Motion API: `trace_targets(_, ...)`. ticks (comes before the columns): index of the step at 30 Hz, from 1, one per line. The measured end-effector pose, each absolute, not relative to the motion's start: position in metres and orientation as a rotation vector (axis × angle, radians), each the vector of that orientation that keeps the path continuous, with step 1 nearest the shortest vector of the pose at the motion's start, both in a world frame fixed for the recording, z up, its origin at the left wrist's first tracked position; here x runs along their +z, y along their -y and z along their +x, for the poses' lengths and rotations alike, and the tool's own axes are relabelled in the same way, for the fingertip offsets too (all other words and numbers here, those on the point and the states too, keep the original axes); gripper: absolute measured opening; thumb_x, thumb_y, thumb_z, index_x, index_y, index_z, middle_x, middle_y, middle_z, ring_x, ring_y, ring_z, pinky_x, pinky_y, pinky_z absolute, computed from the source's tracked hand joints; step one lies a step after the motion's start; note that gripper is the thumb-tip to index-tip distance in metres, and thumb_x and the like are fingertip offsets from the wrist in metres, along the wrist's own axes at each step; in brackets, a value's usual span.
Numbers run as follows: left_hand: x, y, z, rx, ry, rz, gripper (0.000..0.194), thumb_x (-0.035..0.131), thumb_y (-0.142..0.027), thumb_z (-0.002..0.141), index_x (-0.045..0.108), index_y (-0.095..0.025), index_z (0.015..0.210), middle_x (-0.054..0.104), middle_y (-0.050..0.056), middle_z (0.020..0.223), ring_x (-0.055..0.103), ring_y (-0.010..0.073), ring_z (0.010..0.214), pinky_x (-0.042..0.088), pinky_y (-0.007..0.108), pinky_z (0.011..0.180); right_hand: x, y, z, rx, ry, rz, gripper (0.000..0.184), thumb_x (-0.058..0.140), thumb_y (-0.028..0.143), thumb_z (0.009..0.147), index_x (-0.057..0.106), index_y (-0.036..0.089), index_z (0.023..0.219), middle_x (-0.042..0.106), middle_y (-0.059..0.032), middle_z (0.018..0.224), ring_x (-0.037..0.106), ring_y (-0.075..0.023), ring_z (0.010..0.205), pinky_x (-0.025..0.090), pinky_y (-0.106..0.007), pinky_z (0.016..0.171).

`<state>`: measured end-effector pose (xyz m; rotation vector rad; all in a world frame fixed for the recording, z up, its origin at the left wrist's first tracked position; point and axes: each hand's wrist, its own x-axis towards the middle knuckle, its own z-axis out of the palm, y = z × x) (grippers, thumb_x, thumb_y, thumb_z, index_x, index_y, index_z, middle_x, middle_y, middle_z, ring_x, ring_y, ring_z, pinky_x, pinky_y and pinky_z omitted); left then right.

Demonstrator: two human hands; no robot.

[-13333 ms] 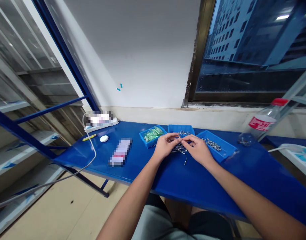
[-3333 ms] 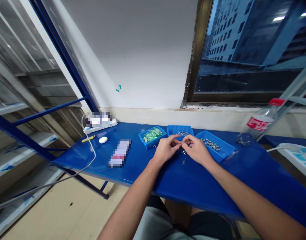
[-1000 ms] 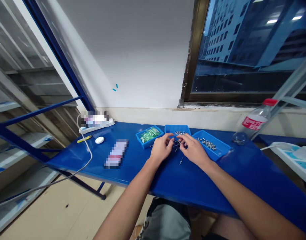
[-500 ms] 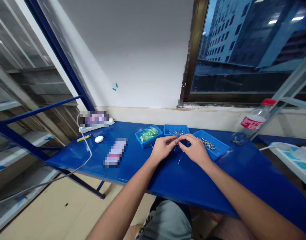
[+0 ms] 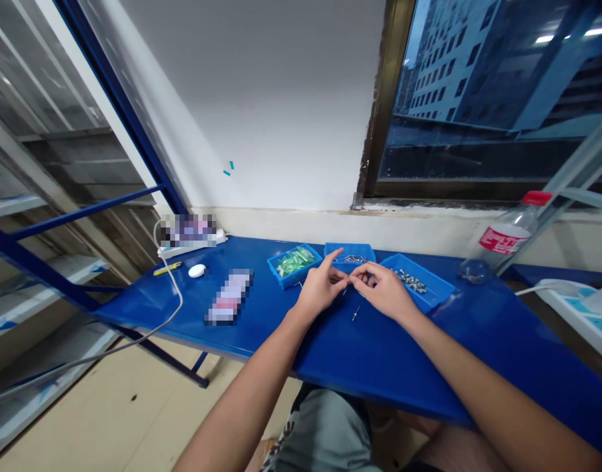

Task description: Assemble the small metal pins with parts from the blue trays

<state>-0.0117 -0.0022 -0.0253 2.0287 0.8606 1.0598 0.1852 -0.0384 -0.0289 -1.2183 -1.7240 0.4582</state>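
My left hand [image 5: 319, 286] is over the blue table [image 5: 261, 305], thumb and lower fingers pinched, index finger raised. Its fingertips meet those of my right hand [image 5: 382, 290], which is also closed in a pinch. Whatever is between the fingertips is too small and covered to make out. Just below the hands a single metal pin, shaped like a blind rivet [image 5: 355, 314], lies on the tabletop. Beyond the fingers stands a blue bin [image 5: 350, 250] with thin metal pieces. Right of it, another blue bin [image 5: 437, 296] holds short metal parts. A third blue bin [image 5: 287, 282] has small green packets.
A blurred-out flat item [image 5: 229, 296], a white oval object [image 5: 197, 270] and a yellow-handled tool [image 5: 168, 268] lie on the left. A cable [image 5: 179, 301] crosses the table's left end. A red-capped bottle [image 5: 502, 239] stands at right, near a white power strip [image 5: 583, 311].
My left index finger has lifted away from the pinch since half a second ago. A second ago the fingertips were slightly apart; now they meet. The view has shifted a little.
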Motion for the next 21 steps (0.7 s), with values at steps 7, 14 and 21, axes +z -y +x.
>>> trace_targets(7, -0.0218, 0.0030, -0.0145, 0.944, -0.827, 2.215, 0.075, 0.072, -0.021, 0.092, 0.039, -0.021, 0.160, 0.083, 0.002, 0.101, 0.079, 0.0186, 0.093, 0.060, 0.029, 0.091, -0.0262, 0.0372, 0.1908, 0.462, 1.829, -1.204, 0.010, 0.065, 0.028, 0.087, 0.072, 0.022, 0.089, 0.068, -0.0017, 0.082, 0.055, -0.0158, 0.067, 0.045, -0.029, 0.062)
trace_targets(14, -0.0214, 0.0050, -0.0117, 0.992, -0.768, 2.188, 0.082, 0.072, -0.015, 0.088, 0.036, -0.021, 0.161, 0.081, 0.003, 0.102, 0.078, 0.0180, 0.090, 0.060, 0.030, 0.088, -0.0253, 0.0376, 0.1917, 0.471, 1.779, -1.260, 0.004, 0.064, 0.026, 0.084, 0.065, 0.023, 0.086, 0.068, -0.0013, 0.081, 0.056, -0.0166, 0.068, 0.045, -0.029, 0.062)
trace_targets(21, -0.0205, 0.0004, -0.0069, 1.216, -0.709, 1.783, 0.058, 0.071, -0.029, 0.095, 0.051, -0.016, 0.148, 0.077, 0.008, 0.101, 0.074, 0.0177, 0.090, 0.060, 0.031, 0.087, -0.0309, 0.0355, 0.1941, 0.619, 1.704, -1.212, 0.025, 0.056, 0.045, 0.099, 0.068, 0.024, 0.094, 0.071, -0.0023, 0.086, 0.065, -0.0201, 0.076, 0.050, -0.030, 0.067)
